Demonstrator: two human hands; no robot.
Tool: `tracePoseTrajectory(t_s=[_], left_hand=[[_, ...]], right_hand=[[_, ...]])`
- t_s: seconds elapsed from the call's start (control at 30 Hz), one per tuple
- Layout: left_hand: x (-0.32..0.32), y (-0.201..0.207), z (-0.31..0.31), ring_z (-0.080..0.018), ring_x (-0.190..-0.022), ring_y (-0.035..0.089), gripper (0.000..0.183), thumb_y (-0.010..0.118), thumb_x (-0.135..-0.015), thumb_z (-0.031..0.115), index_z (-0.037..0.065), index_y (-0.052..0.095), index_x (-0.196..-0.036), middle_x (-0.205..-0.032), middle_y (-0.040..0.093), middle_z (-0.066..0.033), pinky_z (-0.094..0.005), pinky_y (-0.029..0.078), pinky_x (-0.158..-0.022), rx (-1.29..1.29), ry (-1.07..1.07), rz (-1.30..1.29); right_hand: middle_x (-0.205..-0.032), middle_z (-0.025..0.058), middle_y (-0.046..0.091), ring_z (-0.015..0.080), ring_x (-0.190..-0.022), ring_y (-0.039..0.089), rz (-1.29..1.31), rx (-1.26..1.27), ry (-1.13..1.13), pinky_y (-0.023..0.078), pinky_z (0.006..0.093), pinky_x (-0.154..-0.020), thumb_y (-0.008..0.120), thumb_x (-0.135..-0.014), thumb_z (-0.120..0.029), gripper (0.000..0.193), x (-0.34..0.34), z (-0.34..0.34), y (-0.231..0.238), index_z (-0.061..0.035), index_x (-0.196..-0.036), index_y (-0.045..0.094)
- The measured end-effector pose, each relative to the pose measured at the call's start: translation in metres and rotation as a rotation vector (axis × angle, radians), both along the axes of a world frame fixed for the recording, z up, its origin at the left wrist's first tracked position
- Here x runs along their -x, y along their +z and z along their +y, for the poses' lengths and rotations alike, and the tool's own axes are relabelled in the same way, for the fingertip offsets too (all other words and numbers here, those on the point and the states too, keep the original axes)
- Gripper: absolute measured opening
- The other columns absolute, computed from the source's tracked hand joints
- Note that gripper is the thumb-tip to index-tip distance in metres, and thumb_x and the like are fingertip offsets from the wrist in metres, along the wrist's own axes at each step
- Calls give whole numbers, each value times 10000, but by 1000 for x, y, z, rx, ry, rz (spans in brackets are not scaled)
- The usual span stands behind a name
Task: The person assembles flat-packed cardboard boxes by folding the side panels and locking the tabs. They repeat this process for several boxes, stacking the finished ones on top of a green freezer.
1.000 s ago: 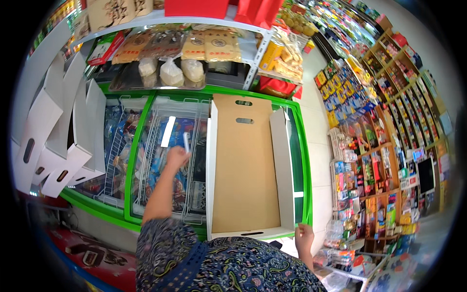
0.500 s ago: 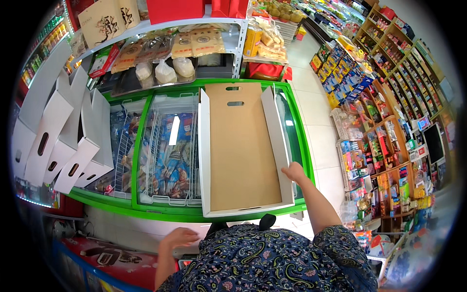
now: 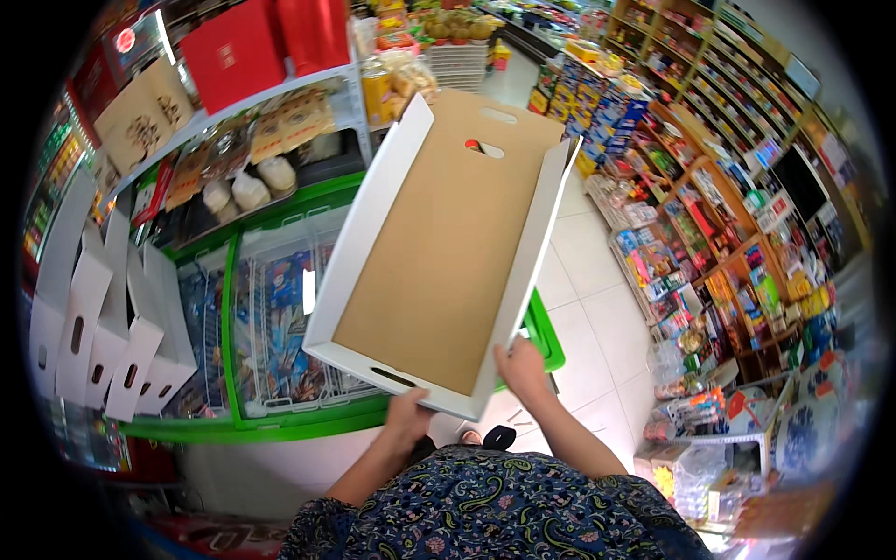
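A long cardboard box (image 3: 439, 252), white outside and brown inside, with one end laid flat, is tilted above the chest freezer (image 3: 238, 425). My left hand (image 3: 408, 418) is closed on its near edge, beside the oval handle slot. At the near right corner, my right hand (image 3: 521, 366) grips the white side wall. Both hold the box up, and its far end with two slots points away from me. Most fingertips are hidden behind the cardboard. Under the glass lid lie bagged frozen goods (image 3: 285, 327).
Several folded white boxes (image 3: 112, 327) lean at the freezer's left end. Behind stands a metal shelf (image 3: 359, 103) with red bags (image 3: 233, 61) and packed goods. Tiled floor (image 3: 597, 327) runs along the right, beside stocked shelves (image 3: 719, 243).
The box has been lifted off the freezer and turned clockwise. My left hand, empty before, now grips its near edge. My right hand moved down to the near corner. The view swung right.
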State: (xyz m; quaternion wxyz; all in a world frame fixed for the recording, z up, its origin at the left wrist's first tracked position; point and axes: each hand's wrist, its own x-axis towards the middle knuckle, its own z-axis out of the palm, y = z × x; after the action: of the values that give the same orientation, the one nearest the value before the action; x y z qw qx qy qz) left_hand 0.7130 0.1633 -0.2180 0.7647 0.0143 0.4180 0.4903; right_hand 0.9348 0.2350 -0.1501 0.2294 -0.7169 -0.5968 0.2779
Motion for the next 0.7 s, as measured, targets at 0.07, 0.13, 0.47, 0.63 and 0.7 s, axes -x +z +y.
tracePoseTrajectory(t_s=[0.07,0.13,0.47,0.63,0.7], left_hand=[[29,-16,13,-391,-1220,506,680,543,-691,13,12,395,-1355,-1283,525,-191,-579,379,-1065,-26,22,-90],[66,-21,18,-399,-1208,515,756,535,-611,2,10,392,-1353,-1272,533,-192,-554,381,-1078,-81,-20,-29],[187,43,8,-320,-1094,608,719,541,-557,-28,23,514,-1273,-1146,623,-127,-451,480,-979,-137,-323,519],[194,45,30,-296,-1068,610,791,565,-582,-18,61,452,-1360,-1160,618,-119,-408,487,-947,-108,-547,587],[192,48,50,-281,-1063,609,807,570,-586,-19,71,438,-1377,-1160,615,-122,-401,487,-939,-112,-638,631]], right_hand=[[-899,243,671,410,-845,646,11,-26,207,514,486,-757,571,-896,-383,434,-7,-17,22,41,-979,614],[-907,205,683,362,-821,659,86,-50,299,524,449,-740,585,-901,-376,420,-26,-29,43,19,-1035,628],[-1101,228,612,366,-1048,587,-427,-870,281,496,408,-873,764,-745,-165,597,-102,19,162,-28,-1281,540],[-1038,181,652,331,-1000,626,-774,-713,412,495,430,-852,790,-713,-231,652,-109,66,140,-70,-1291,534],[-989,149,678,322,-957,640,-660,-233,445,489,435,-835,781,-733,-285,550,-123,74,130,-81,-1211,598]])
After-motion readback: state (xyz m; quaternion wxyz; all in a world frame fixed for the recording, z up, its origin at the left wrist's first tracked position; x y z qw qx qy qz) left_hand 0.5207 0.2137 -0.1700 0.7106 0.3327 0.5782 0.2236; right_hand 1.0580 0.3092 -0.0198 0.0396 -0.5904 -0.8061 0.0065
